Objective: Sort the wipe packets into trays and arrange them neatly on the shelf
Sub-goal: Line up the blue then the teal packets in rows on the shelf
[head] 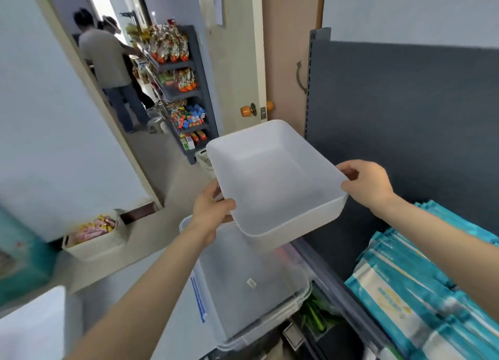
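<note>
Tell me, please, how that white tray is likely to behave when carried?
The white tray is probably light: it is empty and thin-walled. It seems stiff: no sag shows though the left hand and right hand grip only opposite edges.

This looks like a small shop, or a room set up as one. Through the doorway point(159, 154) a grey rack point(194, 62) holds rows of bright snack bags point(168, 45) and small boxes point(189, 118), and people point(108, 60) stand beside it. Close by, a dark shelf panel point(405, 111) with a slotted upright point(310, 89) backs stacked wipe packets point(418, 292). A basket point(94, 247) of wrapped goods sits on the floor point(151, 230).
</note>
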